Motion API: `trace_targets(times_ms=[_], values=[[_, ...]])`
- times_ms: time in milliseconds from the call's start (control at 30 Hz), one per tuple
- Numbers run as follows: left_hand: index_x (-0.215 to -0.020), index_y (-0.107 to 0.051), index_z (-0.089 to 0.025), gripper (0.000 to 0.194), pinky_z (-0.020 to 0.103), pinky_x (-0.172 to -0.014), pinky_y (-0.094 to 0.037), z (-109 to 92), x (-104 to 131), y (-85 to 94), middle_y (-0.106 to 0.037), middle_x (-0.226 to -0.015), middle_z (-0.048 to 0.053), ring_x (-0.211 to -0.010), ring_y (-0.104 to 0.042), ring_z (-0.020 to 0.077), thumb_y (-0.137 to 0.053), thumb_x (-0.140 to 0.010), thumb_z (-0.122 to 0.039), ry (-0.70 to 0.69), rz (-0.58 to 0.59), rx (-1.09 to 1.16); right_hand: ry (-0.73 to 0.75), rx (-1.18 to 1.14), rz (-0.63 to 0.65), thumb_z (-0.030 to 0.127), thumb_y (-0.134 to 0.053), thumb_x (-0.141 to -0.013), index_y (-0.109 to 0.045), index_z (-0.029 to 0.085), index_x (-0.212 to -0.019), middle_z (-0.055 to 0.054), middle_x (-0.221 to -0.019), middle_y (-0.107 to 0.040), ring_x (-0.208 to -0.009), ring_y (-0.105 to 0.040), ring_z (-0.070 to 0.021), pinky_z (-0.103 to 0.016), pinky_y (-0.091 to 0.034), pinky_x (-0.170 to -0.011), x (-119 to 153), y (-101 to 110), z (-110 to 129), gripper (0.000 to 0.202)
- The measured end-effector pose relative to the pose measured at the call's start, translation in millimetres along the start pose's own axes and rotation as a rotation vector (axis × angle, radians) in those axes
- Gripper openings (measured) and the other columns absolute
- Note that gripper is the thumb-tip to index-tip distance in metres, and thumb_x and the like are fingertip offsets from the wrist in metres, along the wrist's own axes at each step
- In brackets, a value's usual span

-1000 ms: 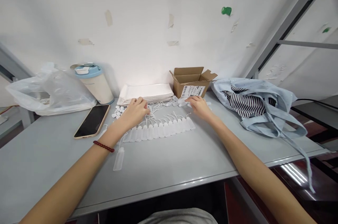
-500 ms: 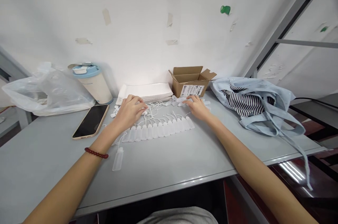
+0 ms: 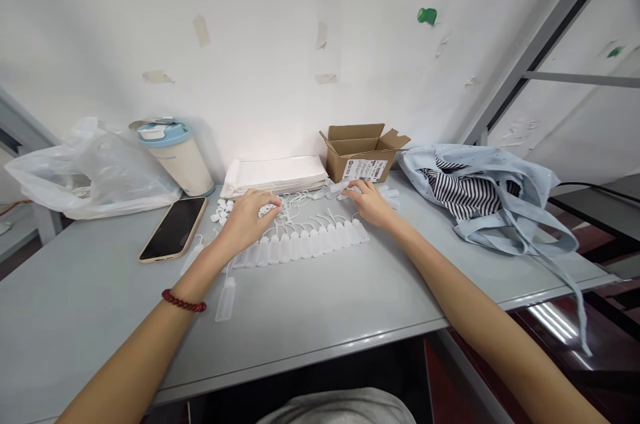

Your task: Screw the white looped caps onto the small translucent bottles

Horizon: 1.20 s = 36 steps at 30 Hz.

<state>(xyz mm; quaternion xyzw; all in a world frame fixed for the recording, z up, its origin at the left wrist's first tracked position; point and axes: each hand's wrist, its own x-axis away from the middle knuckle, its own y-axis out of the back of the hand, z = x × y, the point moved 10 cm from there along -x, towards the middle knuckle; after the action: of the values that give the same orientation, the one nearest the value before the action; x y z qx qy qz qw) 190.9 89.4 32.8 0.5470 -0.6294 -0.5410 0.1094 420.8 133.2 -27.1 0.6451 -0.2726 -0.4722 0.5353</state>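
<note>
My left hand is over the left part of the work area, its thumb and forefinger tips brought together; anything between them is too small to make out. Behind it are small white caps and a tangle of white cords. In front of both hands runs a row of small translucent bottles with white cords at their tops. A single corded bottle lies nearer the front edge. My right hand is open, fingers bent and apart, by loose translucent bottles close to the cardboard box.
Along the wall are a plastic bag, a tumbler, a stack of white paper and an open cardboard box. A phone lies at left. A blue cloth bag sits right, its strap hanging over the table edge.
My left hand has turned and shifted slightly down, uncovering more of the white caps and a corded bottle beside the phone. My right hand has barely moved, a little left.
</note>
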Motion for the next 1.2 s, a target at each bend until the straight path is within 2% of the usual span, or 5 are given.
trace_targets(times_ms=[400, 567, 833, 1067, 1200], values=[[-0.080, -0.066, -0.021, 0.023, 0.038, -0.084, -0.046, -2.6, -1.7, -4.3, -0.072, -0.092, 0.004, -0.095, -0.060, 0.0241, -0.050, -0.086, -0.037, -0.015, -0.015, 0.047, 0.037, -0.128, 0.074, -0.004, -0.035, -0.081, -0.058, 0.022, -0.126, -0.005, -0.152, -0.036, -0.136, -0.027, -0.0351, -0.057, -0.038, -0.096, -4.0, -12.6, 1.8, 0.057], [-0.080, -0.066, -0.020, 0.023, 0.039, -0.083, -0.047, -6.2, -2.0, -3.0, -0.073, -0.092, 0.005, -0.094, -0.061, 0.0243, -0.051, -0.085, -0.036, -0.020, -0.034, 0.064, 0.020, -0.112, 0.080, -0.001, -0.036, -0.084, -0.057, 0.022, -0.131, -0.008, -0.150, -0.038, -0.134, -0.026, -0.0371, -0.058, -0.038, -0.096, -4.6, -18.2, 0.2, 0.056], [-0.081, -0.066, -0.021, 0.022, 0.040, -0.084, -0.047, -14.3, 0.0, -3.4, -0.072, -0.093, 0.005, -0.094, -0.062, 0.0241, -0.050, -0.086, -0.035, -0.015, -0.038, 0.109, 0.049, -0.159, -0.178, -0.005, -0.036, -0.079, -0.058, 0.020, -0.129, -0.013, -0.121, -0.056, -0.109, -0.043, -0.0273, -0.044, -0.042, -0.092, -5.5, 15.3, 7.1, 0.060], [-0.086, -0.068, -0.021, 0.020, 0.034, -0.077, -0.050, -34.9, 4.2, -3.7, -0.072, -0.095, 0.005, -0.096, -0.063, 0.0231, -0.052, -0.087, -0.033, -0.003, -0.043, 0.231, 0.166, -0.211, -0.464, 0.014, -0.049, -0.091, -0.064, 0.020, -0.112, -0.007, -0.081, -0.062, -0.084, -0.051, -0.0235, -0.037, -0.042, -0.075, 11.0, 59.7, 52.3, 0.026], [-0.089, -0.069, -0.021, 0.019, 0.029, -0.067, -0.049, -46.8, 6.8, 0.4, -0.072, -0.098, 0.005, -0.095, -0.063, 0.0220, -0.054, -0.088, -0.032, 0.003, -0.085, 0.309, 0.264, -0.247, -0.635, 0.026, -0.053, -0.092, -0.064, 0.019, -0.103, -0.010, -0.091, -0.060, -0.084, -0.052, -0.0222, -0.036, -0.045, -0.075, 27.9, 85.3, 83.9, 0.017]])
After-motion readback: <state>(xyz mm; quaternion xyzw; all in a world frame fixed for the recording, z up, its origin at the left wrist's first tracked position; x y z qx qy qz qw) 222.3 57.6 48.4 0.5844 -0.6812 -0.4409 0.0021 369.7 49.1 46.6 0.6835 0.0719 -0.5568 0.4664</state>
